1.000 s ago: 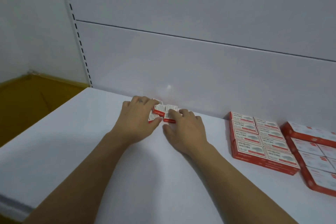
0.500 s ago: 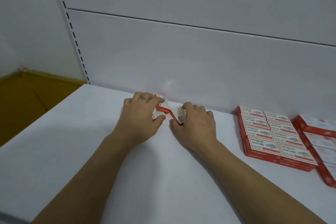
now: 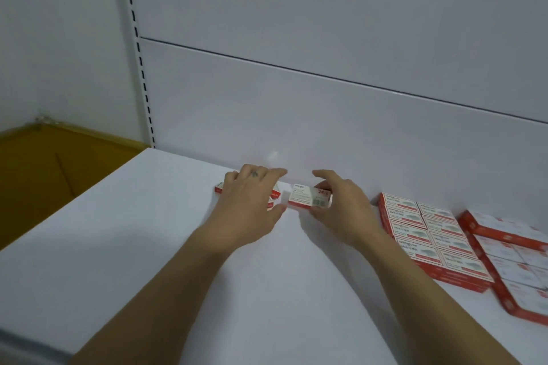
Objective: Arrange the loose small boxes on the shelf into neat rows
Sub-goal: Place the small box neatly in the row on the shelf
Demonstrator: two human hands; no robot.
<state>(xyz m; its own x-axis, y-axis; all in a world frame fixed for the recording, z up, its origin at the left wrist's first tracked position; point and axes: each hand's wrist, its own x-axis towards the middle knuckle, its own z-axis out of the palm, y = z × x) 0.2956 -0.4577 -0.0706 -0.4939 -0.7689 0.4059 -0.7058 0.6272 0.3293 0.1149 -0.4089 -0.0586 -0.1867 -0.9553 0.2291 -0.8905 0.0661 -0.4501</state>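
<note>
Left hand (image 3: 249, 204) covers loose boxes (image 3: 218, 187) (count unclear); right hand (image 3: 341, 207) grips another box (image 3: 308, 198).

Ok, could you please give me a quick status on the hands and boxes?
Left hand flat over loose boxes. Right hand pinches one small box, just beside them. Nothing between; neat block sits further right.
</note>
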